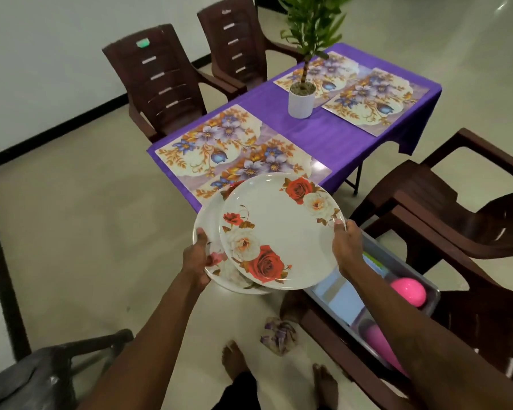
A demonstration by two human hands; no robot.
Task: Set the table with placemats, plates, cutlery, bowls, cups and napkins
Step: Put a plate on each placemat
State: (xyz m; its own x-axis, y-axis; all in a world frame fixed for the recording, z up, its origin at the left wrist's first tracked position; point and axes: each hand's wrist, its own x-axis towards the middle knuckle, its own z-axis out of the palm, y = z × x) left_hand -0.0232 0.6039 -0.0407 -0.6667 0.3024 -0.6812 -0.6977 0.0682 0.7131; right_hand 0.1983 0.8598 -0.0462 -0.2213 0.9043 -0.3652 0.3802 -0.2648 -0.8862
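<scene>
head view: plate step, left hand (196, 257) gripping the lower plate (209, 218), right hand (346, 247) the top plate (279, 229), nearest placemat (267, 161) surely next.

Two brown plastic armchairs stand at the far left. One (157, 81) is nearer me and has a green sticker on its backrest. The other (234, 39) is further back, to its right. A purple tablecloth (323, 134) hangs over the edges in the middle. Toward its far end sits a white pot (301, 100) holding a leafy green plant (314, 22). On my right are two more brown armchairs, one (421, 184) further off and one (480, 321) close by. A grey bin (434, 297) rests on the near one. A dark grey chair (27, 377) shows at the near left corner. The floor (86, 232) is pale tile, with a black skirting strip (57, 134) below the white wall (42, 39).
</scene>
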